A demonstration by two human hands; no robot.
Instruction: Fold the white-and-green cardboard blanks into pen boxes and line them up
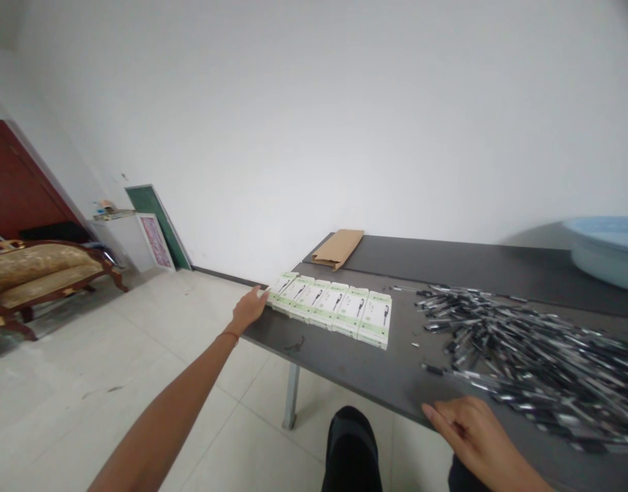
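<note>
Several white-and-green pen boxes [337, 304] lie flat in a row on the dark table, each printed with a picture of a pen. At the row's left end, my left hand [249, 307] has its fingers closed on the outer edge of the last pen box [283, 285]. My right hand [470, 427] is curled at the table's front edge, with nothing visible in its fingers. Beyond it, a large loose heap of black-and-clear pens [529, 355] covers the right side of the table.
A brown paper bag [339, 247] lies behind the boxes near the wall. At the back right stands a light-blue basin [605, 253]. Small bits [415, 344] lie between boxes and pens. My leg [352, 444] is below the table edge; a patterned sofa [42, 273] stands far left.
</note>
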